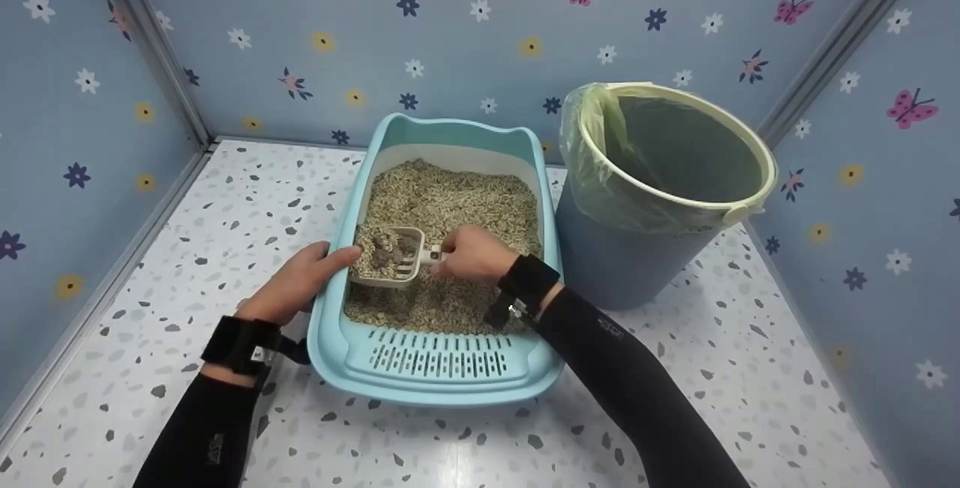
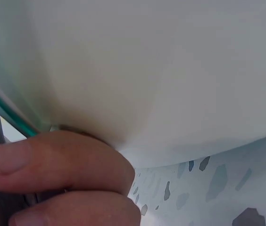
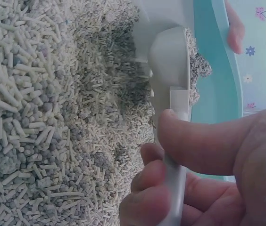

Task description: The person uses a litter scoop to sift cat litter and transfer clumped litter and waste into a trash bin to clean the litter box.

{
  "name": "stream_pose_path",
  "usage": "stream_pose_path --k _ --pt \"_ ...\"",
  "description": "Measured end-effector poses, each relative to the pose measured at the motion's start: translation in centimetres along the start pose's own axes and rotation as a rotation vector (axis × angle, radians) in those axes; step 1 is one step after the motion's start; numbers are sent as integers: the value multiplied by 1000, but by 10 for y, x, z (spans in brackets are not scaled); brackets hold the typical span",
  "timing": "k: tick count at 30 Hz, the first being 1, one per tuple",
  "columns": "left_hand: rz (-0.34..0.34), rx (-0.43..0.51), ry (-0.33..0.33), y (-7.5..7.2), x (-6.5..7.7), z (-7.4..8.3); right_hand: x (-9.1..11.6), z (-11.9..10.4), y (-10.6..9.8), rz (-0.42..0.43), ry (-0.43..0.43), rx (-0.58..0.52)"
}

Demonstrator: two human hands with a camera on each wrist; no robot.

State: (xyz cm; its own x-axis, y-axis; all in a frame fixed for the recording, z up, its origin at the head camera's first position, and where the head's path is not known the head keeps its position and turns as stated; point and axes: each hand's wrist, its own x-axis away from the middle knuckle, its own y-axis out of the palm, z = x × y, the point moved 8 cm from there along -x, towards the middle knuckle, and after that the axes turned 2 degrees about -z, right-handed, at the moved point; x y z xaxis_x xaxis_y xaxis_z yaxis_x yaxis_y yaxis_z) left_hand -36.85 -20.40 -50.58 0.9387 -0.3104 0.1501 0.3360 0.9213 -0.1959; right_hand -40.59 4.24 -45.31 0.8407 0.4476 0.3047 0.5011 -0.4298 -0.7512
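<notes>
A light-blue litter box (image 1: 439, 392) holds beige pellet litter (image 1: 465, 207). My right hand (image 1: 476, 252) grips the handle of a pale litter scoop (image 3: 168, 59), thumb along the top and fingers curled beneath. The scoop is above the litter near the box's left side, loaded with pellets and greyish clumps (image 1: 384, 252). My left hand (image 1: 295, 285) holds the box's left rim, its thumb over the edge close to the scoop. In the left wrist view, the curled fingers (image 2: 76, 162) lie against the outer wall, under the rim.
Right of the box stands a grey-blue bin (image 1: 626, 263) with a cream rim and a translucent yellowish bag (image 1: 607, 192) lining it. Flower-patterned walls (image 1: 450, 46) enclose the speckled white floor (image 1: 247, 203) at the back and both sides.
</notes>
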Motion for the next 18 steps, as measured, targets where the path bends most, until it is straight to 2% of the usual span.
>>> stream_pose_path --k 12,18 --pt "15 -6 0 -1 0 -1 1 2 -8 86 27 -82" --pt "21 -10 2 -1 0 0 1 5 -15 157 60 -113"
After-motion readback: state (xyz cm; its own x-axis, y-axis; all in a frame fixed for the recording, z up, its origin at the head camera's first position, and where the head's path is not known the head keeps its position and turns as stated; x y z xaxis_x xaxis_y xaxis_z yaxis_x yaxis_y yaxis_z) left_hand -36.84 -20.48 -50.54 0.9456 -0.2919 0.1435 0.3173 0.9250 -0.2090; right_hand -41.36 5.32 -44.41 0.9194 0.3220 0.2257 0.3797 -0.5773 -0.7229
